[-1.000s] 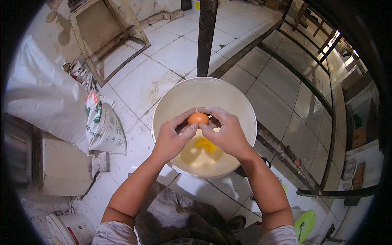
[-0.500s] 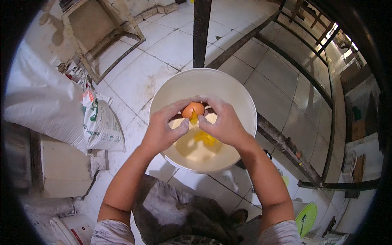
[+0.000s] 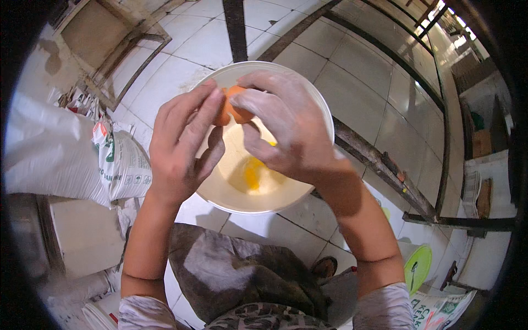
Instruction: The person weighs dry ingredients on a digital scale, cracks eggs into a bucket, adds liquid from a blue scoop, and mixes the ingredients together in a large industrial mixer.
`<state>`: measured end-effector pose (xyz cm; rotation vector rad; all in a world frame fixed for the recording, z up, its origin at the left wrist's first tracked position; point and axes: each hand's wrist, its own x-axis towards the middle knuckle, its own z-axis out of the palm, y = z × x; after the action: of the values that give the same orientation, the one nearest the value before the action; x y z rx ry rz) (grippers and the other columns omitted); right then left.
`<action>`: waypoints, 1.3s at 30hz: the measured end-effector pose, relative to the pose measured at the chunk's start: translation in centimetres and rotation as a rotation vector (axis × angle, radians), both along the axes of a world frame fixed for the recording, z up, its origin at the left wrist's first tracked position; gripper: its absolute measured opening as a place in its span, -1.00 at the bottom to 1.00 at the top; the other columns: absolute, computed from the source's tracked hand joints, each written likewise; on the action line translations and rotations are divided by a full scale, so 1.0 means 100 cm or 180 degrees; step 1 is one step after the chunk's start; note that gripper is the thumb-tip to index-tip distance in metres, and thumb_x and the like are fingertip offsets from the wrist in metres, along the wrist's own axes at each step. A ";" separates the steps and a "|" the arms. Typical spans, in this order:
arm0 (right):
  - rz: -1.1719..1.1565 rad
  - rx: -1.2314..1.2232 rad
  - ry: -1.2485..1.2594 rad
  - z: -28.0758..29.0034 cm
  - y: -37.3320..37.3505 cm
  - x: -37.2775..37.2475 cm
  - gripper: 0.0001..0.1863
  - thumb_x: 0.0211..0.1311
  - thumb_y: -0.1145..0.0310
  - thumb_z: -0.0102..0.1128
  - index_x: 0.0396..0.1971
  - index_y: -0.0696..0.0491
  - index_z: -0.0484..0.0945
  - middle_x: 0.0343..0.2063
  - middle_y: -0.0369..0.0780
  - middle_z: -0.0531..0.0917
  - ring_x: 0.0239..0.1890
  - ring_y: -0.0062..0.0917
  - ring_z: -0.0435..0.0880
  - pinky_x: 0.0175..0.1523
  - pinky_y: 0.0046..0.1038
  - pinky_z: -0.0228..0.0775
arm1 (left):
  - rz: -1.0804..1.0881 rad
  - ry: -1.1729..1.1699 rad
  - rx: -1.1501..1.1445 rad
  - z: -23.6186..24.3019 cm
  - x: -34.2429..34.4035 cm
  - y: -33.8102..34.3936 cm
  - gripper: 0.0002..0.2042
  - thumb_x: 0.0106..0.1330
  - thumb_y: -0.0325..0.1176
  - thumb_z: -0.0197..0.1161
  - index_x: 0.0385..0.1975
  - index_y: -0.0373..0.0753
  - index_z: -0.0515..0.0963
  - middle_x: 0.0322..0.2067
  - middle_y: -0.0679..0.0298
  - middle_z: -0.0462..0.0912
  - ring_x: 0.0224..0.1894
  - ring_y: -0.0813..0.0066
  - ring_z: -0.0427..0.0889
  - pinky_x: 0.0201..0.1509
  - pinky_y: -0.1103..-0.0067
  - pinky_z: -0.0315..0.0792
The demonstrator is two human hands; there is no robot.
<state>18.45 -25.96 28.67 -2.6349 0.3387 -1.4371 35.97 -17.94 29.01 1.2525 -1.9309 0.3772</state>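
So the egg was pretty much cracked: it was already split in two, and yellow yolk [image 3: 252, 175] was pooled in the white bucket [image 3: 247, 205]. The shell wasn't let go of yet. The left shell half [image 3: 222, 114] was pinched at the fingertips of the left hand [image 3: 179, 135], and the right shell half [image 3: 240, 107] was gripped by the right hand [image 3: 289, 129], both held over the bucket. Any leftover white couldn't be made out.

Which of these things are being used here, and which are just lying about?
In use:
Split eggshell, between left hand and right hand
Yellow yolk, in the pale bucket

Lying about, apparently:
Large white sack, at left
Dark metal frame, at right
Round green object, lower right
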 end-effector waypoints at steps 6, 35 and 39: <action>0.1086 0.4420 -0.1797 -0.057 0.025 0.035 -0.59 0.16 0.44 0.11 0.02 0.17 0.34 -0.12 -0.19 0.45 -0.05 -0.49 0.47 0.01 -0.45 0.42 | 0.0046 0.3084 0.1619 -0.036 -0.025 0.003 -0.60 0.18 -0.47 0.17 0.05 -0.39 0.38 -0.02 0.06 0.49 0.00 0.28 0.49 0.05 0.48 0.38; -0.3907 0.3815 0.2179 -0.367 0.036 -0.242 -0.74 0.09 0.20 0.10 -0.34 0.04 0.62 -0.29 -0.10 0.63 -0.20 -0.24 0.61 -0.07 -0.34 0.45 | -0.0543 0.1354 0.3828 -0.237 -0.234 0.018 -0.45 0.00 -0.57 0.01 0.13 -0.33 0.29 0.13 -0.09 0.29 0.19 0.02 0.28 0.28 0.38 0.13; -0.3186 0.3620 0.2694 -0.362 0.031 -0.265 -0.68 -0.02 0.23 0.21 -0.32 0.15 0.56 -0.24 -0.01 0.56 -0.16 -0.16 0.56 -0.07 -0.30 0.43 | -0.0661 0.1553 0.3741 -0.241 -0.241 0.017 -0.47 0.02 -0.58 0.01 0.12 -0.33 0.30 0.14 -0.09 0.29 0.19 0.04 0.29 0.27 0.41 0.15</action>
<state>-8.06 -22.85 -7.52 -1.8222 1.9747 0.1273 11.84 -16.28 4.89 1.5678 -1.7811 -1.2326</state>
